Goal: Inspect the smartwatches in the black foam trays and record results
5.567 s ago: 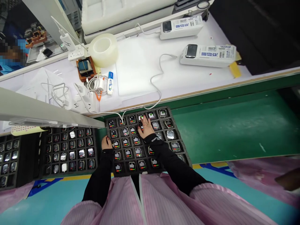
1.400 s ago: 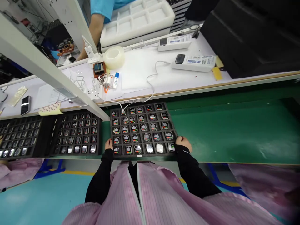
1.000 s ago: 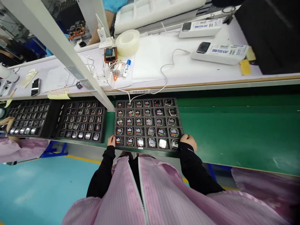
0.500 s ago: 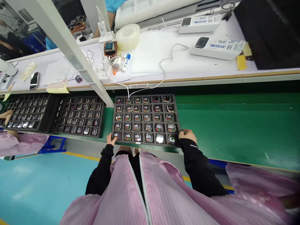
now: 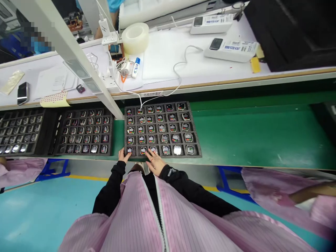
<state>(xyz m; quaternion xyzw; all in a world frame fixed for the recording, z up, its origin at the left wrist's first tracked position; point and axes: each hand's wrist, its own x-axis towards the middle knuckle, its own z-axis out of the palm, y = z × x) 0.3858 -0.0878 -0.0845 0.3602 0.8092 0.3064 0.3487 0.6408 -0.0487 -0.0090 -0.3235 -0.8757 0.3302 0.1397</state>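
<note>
A dark grey foam tray (image 5: 197, 146) lies on the green bench in front of me, its compartments holding several square smartwatches (image 5: 151, 128), many with lit screens. My left hand (image 5: 124, 155) grips the tray's front left corner, thumb at the corner compartment. Over the front edge reaches my right hand (image 5: 155, 162), fingers stretched out at the front row. Its fingertips are by the second and third watches from the left and partly cover the third. Whether they press on a watch I cannot tell.
More watch trays (image 5: 111, 140) stand to the left, beside a white post (image 5: 86, 73). On the shelf above are a tape roll (image 5: 135, 38), a glue stick (image 5: 136, 67), white handheld devices (image 5: 231, 50) and a cable (image 5: 181, 63). A co-worker's arm (image 5: 315, 191) shows at right.
My right hand has left the tray's right front corner and moved left to the front row. My left hand stays at the left corner. The view has shifted, showing a dark tray at far right.
</note>
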